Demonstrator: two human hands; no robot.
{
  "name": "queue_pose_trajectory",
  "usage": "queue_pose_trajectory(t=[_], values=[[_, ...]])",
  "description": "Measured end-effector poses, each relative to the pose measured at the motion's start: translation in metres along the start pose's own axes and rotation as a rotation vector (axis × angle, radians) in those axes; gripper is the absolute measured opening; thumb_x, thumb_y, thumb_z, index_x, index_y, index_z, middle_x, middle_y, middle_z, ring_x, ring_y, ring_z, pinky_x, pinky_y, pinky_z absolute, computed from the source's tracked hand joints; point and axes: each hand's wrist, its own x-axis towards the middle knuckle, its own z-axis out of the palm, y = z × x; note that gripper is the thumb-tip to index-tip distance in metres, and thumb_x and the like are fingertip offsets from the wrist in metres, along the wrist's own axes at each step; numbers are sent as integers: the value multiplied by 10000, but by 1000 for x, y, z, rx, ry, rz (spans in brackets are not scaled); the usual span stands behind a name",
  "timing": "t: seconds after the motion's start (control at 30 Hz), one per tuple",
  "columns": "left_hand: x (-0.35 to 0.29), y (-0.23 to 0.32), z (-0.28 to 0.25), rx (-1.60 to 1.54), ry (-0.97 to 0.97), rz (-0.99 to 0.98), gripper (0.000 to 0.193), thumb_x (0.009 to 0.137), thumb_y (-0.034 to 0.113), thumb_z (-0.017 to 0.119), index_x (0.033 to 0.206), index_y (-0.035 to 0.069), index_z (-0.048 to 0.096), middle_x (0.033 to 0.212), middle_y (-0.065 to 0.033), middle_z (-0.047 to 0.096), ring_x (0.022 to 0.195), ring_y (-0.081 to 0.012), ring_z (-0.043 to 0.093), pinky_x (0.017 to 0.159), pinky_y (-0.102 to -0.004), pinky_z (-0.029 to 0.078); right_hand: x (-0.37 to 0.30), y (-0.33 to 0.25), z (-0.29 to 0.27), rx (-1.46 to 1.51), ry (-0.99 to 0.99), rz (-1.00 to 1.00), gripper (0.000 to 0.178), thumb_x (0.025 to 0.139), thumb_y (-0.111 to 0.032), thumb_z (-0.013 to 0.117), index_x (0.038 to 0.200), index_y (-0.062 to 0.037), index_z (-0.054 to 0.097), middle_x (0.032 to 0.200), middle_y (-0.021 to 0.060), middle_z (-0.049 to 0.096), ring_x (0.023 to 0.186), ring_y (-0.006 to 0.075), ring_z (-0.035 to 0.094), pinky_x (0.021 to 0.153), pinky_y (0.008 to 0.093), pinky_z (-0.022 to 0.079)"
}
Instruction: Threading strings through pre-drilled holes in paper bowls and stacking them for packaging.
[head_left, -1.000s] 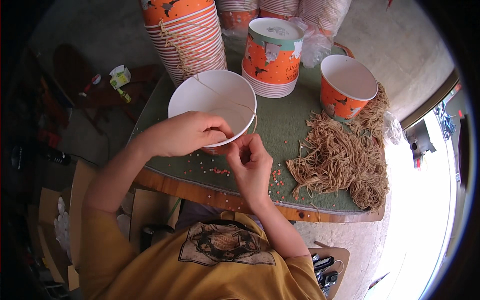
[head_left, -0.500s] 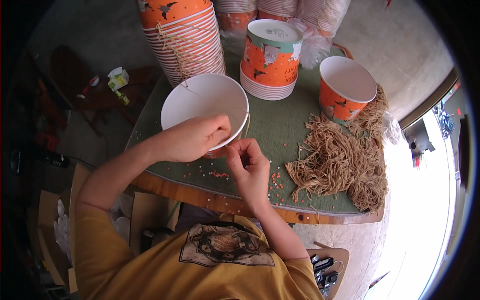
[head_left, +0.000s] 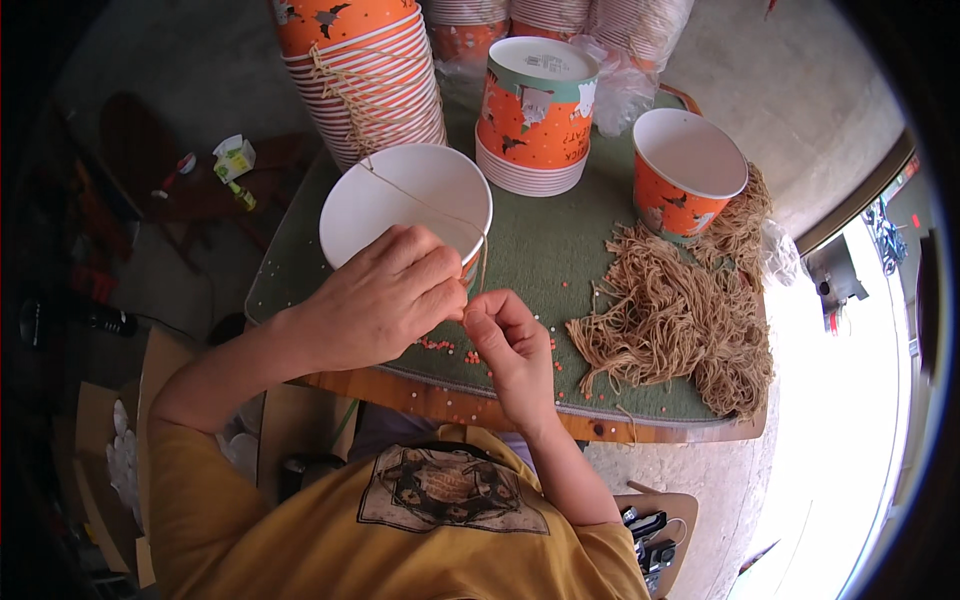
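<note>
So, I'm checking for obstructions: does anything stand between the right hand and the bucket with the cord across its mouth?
Partly the left hand: it hides the near rim of the bucket, close beside the right hand. Right of it, only the cord hangs between.

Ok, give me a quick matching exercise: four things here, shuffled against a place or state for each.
1. front bucket
2. mid-table stack
3. string pile
4. tissue pack

A. at the right side of the table
B. bottoms up
C. off the table, at left
D. mouth up

Pairs: 1-D, 2-B, 3-A, 4-C
</note>
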Motion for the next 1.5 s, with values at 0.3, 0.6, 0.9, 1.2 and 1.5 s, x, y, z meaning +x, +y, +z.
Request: queue_pose_trajectory(t=[0.3,0.6,0.9,1.2,1.5], values=[[-1,7,1,-2,13,-29,166,819,162,617,816,23,528,915,-100,487,905,-269,472,812,-393,427,-2,5,1,-310,73,-296,77,872,-12,651,942,-27,625,679,-52,516,560,2,385,488,191,344],[-2,5,-9,-432,64,-441,223,826,51,641,982,27,483,971,-124,507,980,-302,533,837,-390,448,6,13,10,-600,240,-381,138,809,-18,680,849,-49,552,574,-8,455,499,57,411,472,217,377],[-4,5,1,-688,-41,-609,178,858,26,602,1010,5,511,878,-120,603,758,-230,639,674,-354,511,19,20,17,-519,356,-282,143,827,-40,660,843,-48,518,591,-8,500,511,45,433,481,215,402],[0,7,0,-722,-77,-664,167,889,40,577,1046,4,534,790,-101,584,697,-181,601,635,-323,492,27,30,17,-589,380,-349,158,830,-74,684,851,-55,528,589,21,517,494,86,465,476,244,428],[0,-32,20,-1107,-306,-713,147,987,125,470,996,-3,542,766,-33,581,651,-92,532,575,-254,451,27,29,20,-623,362,-354,157,829,-72,684,862,-56,532,588,21,513,506,100,477,495,264,440]])
